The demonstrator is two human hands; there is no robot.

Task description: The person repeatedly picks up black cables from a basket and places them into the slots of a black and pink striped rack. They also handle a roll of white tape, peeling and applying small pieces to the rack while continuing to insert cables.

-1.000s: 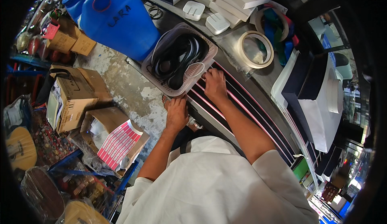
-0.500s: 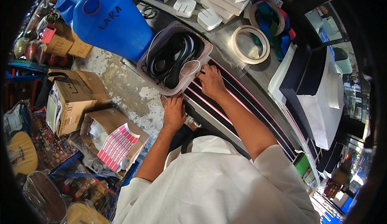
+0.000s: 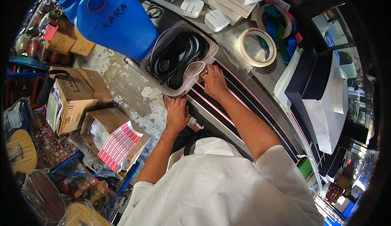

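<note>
A pale pink plastic basket [image 3: 146, 72] full of coiled black cables [image 3: 175, 59] stands at the counter's edge, in front of a large blue jug. A white cable loops over its near right corner. My right hand [image 3: 213, 80] is curled with its fingertips on that corner. At the near left corner, my left hand [image 3: 177, 111] bends its fingers round the lower edge, so the fingertips are partly hidden. Beneath the basket and my right hand run long black strips with red and white edges [image 3: 252, 116].
The blue jug [image 3: 118, 24] stands behind the basket. On the counter lie a masking tape roll [image 3: 243, 49], white chargers [image 3: 192, 7] and white boxes [image 3: 236, 10]. Dark and white boxes [image 3: 321, 104] are stacked at right. Cardboard boxes [image 3: 77, 99] and wrapped guitars [image 3: 44, 197] fill the left.
The view has shifted slightly. Both hands keep their hold at the basket's near corners, and the basket has not visibly moved against the counter.
</note>
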